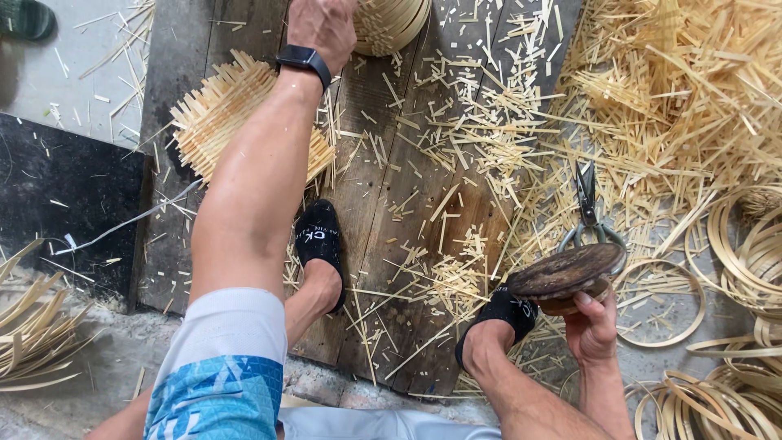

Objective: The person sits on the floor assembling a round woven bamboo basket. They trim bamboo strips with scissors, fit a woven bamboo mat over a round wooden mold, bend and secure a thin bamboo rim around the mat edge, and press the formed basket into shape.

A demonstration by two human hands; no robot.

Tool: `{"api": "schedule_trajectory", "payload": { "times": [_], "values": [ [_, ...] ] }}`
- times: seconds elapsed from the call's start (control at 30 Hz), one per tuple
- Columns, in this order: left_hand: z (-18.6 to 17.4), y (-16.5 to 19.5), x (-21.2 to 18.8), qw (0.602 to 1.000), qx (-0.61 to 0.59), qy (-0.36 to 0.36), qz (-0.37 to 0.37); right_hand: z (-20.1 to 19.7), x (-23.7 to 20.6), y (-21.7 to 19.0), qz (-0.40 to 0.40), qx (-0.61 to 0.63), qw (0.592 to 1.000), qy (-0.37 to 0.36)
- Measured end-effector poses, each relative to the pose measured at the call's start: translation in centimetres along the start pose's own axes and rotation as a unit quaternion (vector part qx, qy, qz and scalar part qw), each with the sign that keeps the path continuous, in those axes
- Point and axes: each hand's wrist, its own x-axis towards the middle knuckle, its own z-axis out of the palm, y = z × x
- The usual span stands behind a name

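L hand (323, 24) w/ grip closed on the woven bamboo basket (389, 23) up top, R hand (593, 326) w/ grip pinching the round dark wooden disc (568, 270) beside the scissors (588, 213).

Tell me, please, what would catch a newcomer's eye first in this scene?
Pale cut bamboo strips litter the dark wooden boards, piled thickest at upper right. The left hand, a black watch at its wrist, rests on a woven bamboo basket at the top edge. The right hand grips a dark round wooden disc beside grey metal scissors.
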Motion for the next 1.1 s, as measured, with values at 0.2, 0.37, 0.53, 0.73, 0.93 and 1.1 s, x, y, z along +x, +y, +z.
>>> {"api": "schedule_trajectory", "payload": {
  "times": [0.2, 0.37, 0.53, 0.73, 0.93, 1.1],
  "values": [
    [0.3, -0.1, -0.1, 0.996, -0.08, -0.015, -0.033, 0.0, 0.7, 0.6, -0.004, -0.012, 1.0, -0.01],
    [0.4, 0.2, 0.2, 0.995, -0.067, -0.018, -0.066, 2.0, 1.3, 1.1, 0.017, 0.038, 0.998, -0.051],
    [0.2, 3.1, -3.6, 0.99, -0.051, 0.097, -0.089, 3.7, 3.7, 3.4, 0.096, 0.152, 0.979, -0.098],
    [-3.8, 3.9, -16.7, 0.925, -0.062, -0.297, -0.231, 4.6, 8.6, 9.9, 0.154, 0.015, 0.986, -0.054],
    [-7.2, 0.5, -23.3, 0.869, -0.06, -0.389, -0.299, 4.5, 7.1, 9.1, 0.205, -0.006, 0.976, 0.076],
    [-9.4, -1.9, -23.2, 0.85, -0.167, -0.39, -0.313, 4.6, 3.8, 6.6, 0.126, -0.166, 0.976, 0.056]
  ]
}}
